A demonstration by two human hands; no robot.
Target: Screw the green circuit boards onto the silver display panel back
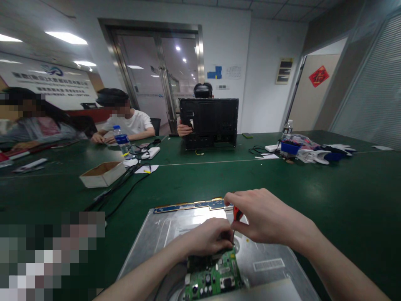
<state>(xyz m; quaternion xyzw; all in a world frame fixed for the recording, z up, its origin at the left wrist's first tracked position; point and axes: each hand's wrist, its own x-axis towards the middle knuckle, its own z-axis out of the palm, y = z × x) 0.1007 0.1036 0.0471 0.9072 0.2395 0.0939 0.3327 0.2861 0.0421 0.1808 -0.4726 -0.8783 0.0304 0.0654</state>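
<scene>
My right hand (263,215) is closed round the red-and-black handle of a screwdriver (237,214), held upright with its shaft pointing down. Close beside that shaft, my left hand (214,236) has its fingers curled together at the upper edge of a green circuit board (216,276); what they pinch, if anything, is hidden. The screwdriver's tip meets the area near the board's top corner, though the exact contact is not visible. Under both hands lies a silver metal display panel (269,251), with a narrow blue circuit strip (188,206) along its far edge.
A shallow open box (103,174) and black cables (125,184) lie on the green table (194,177) to the left. Across it, a person holds up a black monitor housing (209,121). Bagged items (300,146) lie at right. Two people sit at far left.
</scene>
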